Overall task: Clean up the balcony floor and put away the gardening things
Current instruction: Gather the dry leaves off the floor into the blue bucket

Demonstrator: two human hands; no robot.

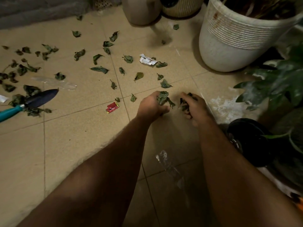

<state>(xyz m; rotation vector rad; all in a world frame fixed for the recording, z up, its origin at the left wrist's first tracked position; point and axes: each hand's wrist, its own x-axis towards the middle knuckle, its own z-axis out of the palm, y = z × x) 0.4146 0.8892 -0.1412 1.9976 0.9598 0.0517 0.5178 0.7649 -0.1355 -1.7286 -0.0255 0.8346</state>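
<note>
Two bare forearms of mine reach forward from 6 o'clock over the tiled floor (68, 145), converging near the centre. My left hand (151, 104) is knuckles-up, fingers curled down round a clump of wilted leaves (163, 98). My right hand (192, 107) sits just beside it at 3 o'clock, tilted inward, fingers curled round a second dark bunch of leaves (184, 104). Both hands are low over the floor; whether they touch it I cannot tell.

Loose leaves (100, 69) lie scattered from 9 o'clock to 12 o'clock of my hands. A hand trowel (31, 102) with a teal handle and dark blade lies at 9 o'clock, on a leaf pile. A red wrapper (112, 108) lies near my left hand at 9 o'clock. A crumpled white paper scrap (147, 60) lies at 12 o'clock. A white ribbed pot (229, 45) stands at 1 o'clock. Clear plastic film (165, 161) lies between my forearms at 6 o'clock.
</note>
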